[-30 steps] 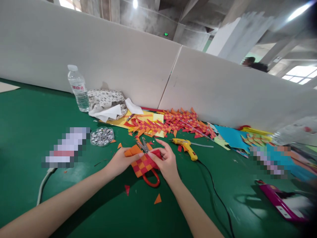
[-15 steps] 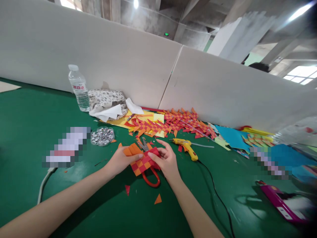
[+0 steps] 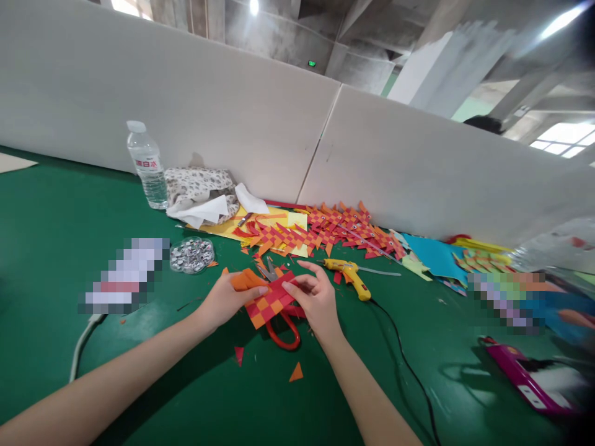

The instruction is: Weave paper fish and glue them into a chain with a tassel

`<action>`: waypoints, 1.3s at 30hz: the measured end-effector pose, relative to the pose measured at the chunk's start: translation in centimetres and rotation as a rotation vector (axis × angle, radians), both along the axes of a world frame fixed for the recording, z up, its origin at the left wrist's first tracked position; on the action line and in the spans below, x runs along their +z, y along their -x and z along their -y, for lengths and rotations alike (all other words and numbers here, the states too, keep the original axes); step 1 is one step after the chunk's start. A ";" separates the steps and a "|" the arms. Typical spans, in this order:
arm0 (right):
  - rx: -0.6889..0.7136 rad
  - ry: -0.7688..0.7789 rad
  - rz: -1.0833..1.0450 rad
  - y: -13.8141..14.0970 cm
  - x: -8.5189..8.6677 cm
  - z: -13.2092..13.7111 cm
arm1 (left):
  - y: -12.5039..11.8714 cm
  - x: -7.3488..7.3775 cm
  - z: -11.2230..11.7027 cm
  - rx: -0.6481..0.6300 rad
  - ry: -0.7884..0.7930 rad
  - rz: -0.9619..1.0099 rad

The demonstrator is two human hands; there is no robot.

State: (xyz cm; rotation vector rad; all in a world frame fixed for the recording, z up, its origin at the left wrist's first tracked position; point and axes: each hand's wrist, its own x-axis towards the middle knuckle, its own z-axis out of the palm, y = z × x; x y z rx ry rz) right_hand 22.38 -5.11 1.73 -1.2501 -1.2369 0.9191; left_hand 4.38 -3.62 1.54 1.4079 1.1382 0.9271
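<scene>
Between my two hands is a woven paper piece (image 3: 266,308) in a red and orange checker pattern, tilted above the table. My left hand (image 3: 222,302) pinches its left side, thumb on top, where loose orange strips stick out. At the upper right edge my right hand (image 3: 320,302) grips a red strip of the same piece between thumb and fingers, its index finger raised. Under the paper lie scissors with red handles (image 3: 285,347); the blades show above the paper, the middle is hidden.
A yellow glue gun (image 3: 349,274) with a black cord lies to the right. Behind are finished woven paper fish (image 3: 341,226). Googly eyes fill a clear dish (image 3: 192,255) at left, near a water bottle (image 3: 149,167). A purple power strip (image 3: 520,375) sits at lower right; paper scraps (image 3: 296,373) lie in front.
My right thumb has shifted slightly right and up along the paper. The red strip by it now lies flatter across the weave, and the orange strips at left look more folded together.
</scene>
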 end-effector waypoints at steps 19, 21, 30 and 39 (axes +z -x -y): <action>0.063 0.027 -0.035 0.2 -0.6 0.0 | 0.0 -0.1 0.1 0.062 0.126 0.084; 0.085 0.055 -0.108 0.1 -0.7 -0.2 | 0.1 -0.2 0.1 0.077 0.127 0.075; 0.067 -0.013 -0.128 0.0 -0.1 -0.1 | 0.3 -0.7 -0.3 0.112 0.048 -0.022; -0.004 0.015 -0.218 -0.3 -0.5 -0.7 | 0.4 -0.9 -0.4 0.105 0.032 -0.009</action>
